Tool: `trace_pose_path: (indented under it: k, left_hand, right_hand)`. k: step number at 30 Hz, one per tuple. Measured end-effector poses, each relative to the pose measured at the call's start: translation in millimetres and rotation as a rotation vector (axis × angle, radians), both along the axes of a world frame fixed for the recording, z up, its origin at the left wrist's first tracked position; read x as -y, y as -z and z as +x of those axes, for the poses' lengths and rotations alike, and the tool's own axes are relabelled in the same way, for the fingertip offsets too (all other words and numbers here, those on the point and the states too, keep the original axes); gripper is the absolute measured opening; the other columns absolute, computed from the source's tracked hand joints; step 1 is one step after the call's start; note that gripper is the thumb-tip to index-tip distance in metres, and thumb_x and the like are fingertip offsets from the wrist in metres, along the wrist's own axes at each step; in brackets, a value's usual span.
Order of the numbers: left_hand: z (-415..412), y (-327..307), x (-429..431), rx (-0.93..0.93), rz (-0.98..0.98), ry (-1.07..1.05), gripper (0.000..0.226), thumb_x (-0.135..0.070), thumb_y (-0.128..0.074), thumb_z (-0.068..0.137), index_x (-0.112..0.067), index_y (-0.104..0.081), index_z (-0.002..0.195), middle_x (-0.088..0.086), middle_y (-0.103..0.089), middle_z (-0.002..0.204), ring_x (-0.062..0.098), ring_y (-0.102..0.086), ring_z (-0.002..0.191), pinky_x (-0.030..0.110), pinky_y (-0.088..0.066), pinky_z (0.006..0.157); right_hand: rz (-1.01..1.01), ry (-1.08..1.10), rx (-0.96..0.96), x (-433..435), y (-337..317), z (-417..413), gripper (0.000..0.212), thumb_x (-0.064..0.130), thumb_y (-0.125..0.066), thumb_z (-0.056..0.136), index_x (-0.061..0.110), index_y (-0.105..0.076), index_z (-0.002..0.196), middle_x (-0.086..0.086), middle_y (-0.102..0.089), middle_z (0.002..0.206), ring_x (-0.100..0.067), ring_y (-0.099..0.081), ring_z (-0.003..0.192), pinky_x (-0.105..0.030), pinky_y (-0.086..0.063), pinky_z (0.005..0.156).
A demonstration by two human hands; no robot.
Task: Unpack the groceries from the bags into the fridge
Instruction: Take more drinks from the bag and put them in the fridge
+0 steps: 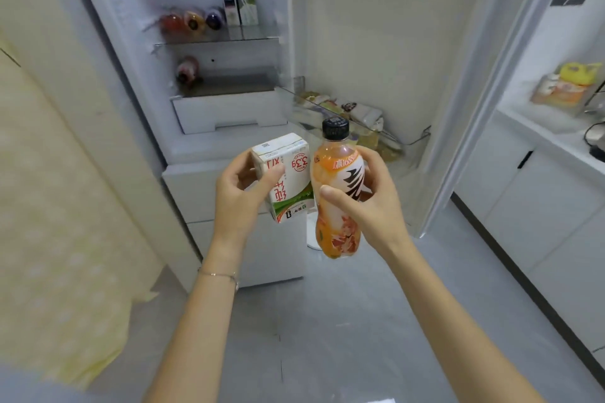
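My left hand [240, 193] grips a white and green milk carton [288, 173], held upside down. My right hand [366, 203] grips an orange drink bottle [337, 193] with a black cap, upright, touching the carton's side. Both are held in front of the open fridge [229, 82]. On a glass shelf stand three small bottles [193, 21] lying on their sides and two cartons [240, 8]. One more bottle [187, 70] lies on the shelf below.
The open fridge door [370, 52] holds a bin of packets [347, 114] at the right. A white drawer [229, 111] sits under the shelves. A counter [550, 127] with packets stands at the far right. A yellow cloth [59, 239] hangs at the left.
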State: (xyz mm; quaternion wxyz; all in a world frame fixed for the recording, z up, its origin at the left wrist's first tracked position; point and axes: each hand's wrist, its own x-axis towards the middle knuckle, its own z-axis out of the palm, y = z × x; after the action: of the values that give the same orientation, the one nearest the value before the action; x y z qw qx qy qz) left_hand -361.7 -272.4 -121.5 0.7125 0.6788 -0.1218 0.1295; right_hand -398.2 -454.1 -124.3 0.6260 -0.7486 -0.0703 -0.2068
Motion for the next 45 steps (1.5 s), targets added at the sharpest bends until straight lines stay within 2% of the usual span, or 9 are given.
trace_pose_path:
  k: [3, 12, 17, 20, 24, 28, 32, 35, 45]
  left_hand:
    - [21.9, 0.4, -33.4, 0.001, -0.007, -0.070, 0.022, -0.025, -0.070, 0.087, -0.028, -0.066, 0.108, -0.009, -0.072, 0.108, 0.016, -0.068, 0.102, 0.029, -0.059, 0.075]
    - [120.1, 4.4, -102.1, -0.013, 0.015, -0.283, 0.017, -0.022, -0.070, 0.087, -0.026, -0.067, 0.103, -0.006, -0.072, 0.109, 0.016, -0.069, 0.099, 0.042, -0.060, 0.080]
    - [192.8, -0.1, -128.6, -0.010, 0.034, -0.338, 0.014, -0.020, -0.071, 0.087, -0.024, -0.069, 0.099, -0.005, -0.074, 0.104, 0.020, -0.070, 0.096, 0.046, -0.059, 0.080]
    - [234.9, 0.0, -146.2, 0.007, 0.014, -0.378, 0.021, -0.023, -0.073, 0.084, -0.016, -0.069, 0.104, -0.001, -0.073, 0.105, 0.026, -0.069, 0.098, 0.040, -0.060, 0.072]
    - [282.5, 3.8, -169.0, 0.000, -0.036, -0.375, 0.016, -0.020, -0.071, 0.086, -0.021, -0.069, 0.101, -0.002, -0.073, 0.108, 0.022, -0.068, 0.103, 0.054, -0.056, 0.086]
    - [330.4, 6.1, -191.2, 0.010, -0.030, -0.375, 0.018, -0.015, -0.071, 0.088, -0.022, -0.068, 0.104, -0.002, -0.073, 0.110, 0.020, -0.068, 0.103, 0.050, -0.057, 0.087]
    - [381.7, 7.1, -210.9, 0.000, -0.020, -0.355, 0.021, -0.016, -0.071, 0.087, -0.034, -0.066, 0.096, -0.014, -0.073, 0.103, 0.015, -0.068, 0.102, 0.040, -0.058, 0.084]
    - [416.6, 7.4, -227.4, -0.007, -0.021, -0.321, 0.022, -0.015, -0.070, 0.088, -0.035, -0.065, 0.095, -0.020, -0.072, 0.099, 0.011, -0.069, 0.100, 0.031, -0.059, 0.078]
    - [506.7, 23.4, -253.0, -0.077, 0.004, -0.139, 0.028, -0.012, -0.067, 0.089, -0.010, -0.059, 0.116, 0.003, -0.068, 0.115, 0.018, -0.067, 0.103, 0.025, -0.057, 0.075]
  right_hand:
    - [-0.011, -0.053, -0.013, -30.8, 0.9, 32.4, 0.065, 0.038, -0.081, 0.066, 0.033, -0.050, 0.122, 0.020, -0.062, 0.109, -0.005, -0.064, 0.102, -0.023, -0.056, 0.079]
    - [-0.009, -0.194, -0.056, -92.8, 9.5, 150.6, 0.064, 0.044, -0.083, 0.065, 0.042, -0.047, 0.118, 0.019, -0.059, 0.112, 0.002, -0.061, 0.099, -0.011, -0.051, 0.071]
    - [0.002, -0.257, -0.053, -117.6, 6.4, 229.6, 0.065, 0.035, -0.083, 0.069, 0.032, -0.049, 0.124, 0.016, -0.061, 0.111, 0.004, -0.061, 0.097, -0.005, -0.047, 0.070]
    - [-0.002, -0.279, -0.054, -131.6, -0.6, 277.2, 0.062, 0.033, -0.081, 0.072, 0.031, -0.048, 0.125, 0.018, -0.060, 0.111, 0.007, -0.059, 0.096, -0.003, -0.045, 0.069]
    - [0.007, -0.290, -0.051, -153.0, -3.2, 333.7, 0.058, 0.027, -0.078, 0.076, 0.034, -0.044, 0.123, 0.021, -0.056, 0.109, 0.014, -0.056, 0.094, -0.003, -0.045, 0.069]
    - [0.000, -0.298, -0.073, -172.5, 2.5, 384.0, 0.062, 0.029, -0.077, 0.077, 0.032, -0.043, 0.128, 0.015, -0.056, 0.116, 0.001, -0.059, 0.101, -0.010, -0.049, 0.072]
    - [0.015, -0.288, -0.080, -195.4, 10.1, 431.3, 0.057, 0.023, -0.076, 0.080, 0.033, -0.041, 0.124, 0.020, -0.055, 0.111, 0.009, -0.059, 0.095, -0.010, -0.050, 0.073]
    - [0.022, -0.251, -0.069, -214.1, 14.6, 465.6, 0.059, 0.021, -0.077, 0.079, 0.033, -0.041, 0.124, 0.017, -0.055, 0.113, 0.003, -0.060, 0.099, -0.015, -0.052, 0.076]
    - [-0.001, -0.109, -0.016, -250.3, 6.5, 550.0, 0.069, 0.026, -0.077, 0.074, 0.029, -0.033, 0.128, 0.015, -0.049, 0.120, 0.008, -0.053, 0.106, -0.010, -0.047, 0.084]
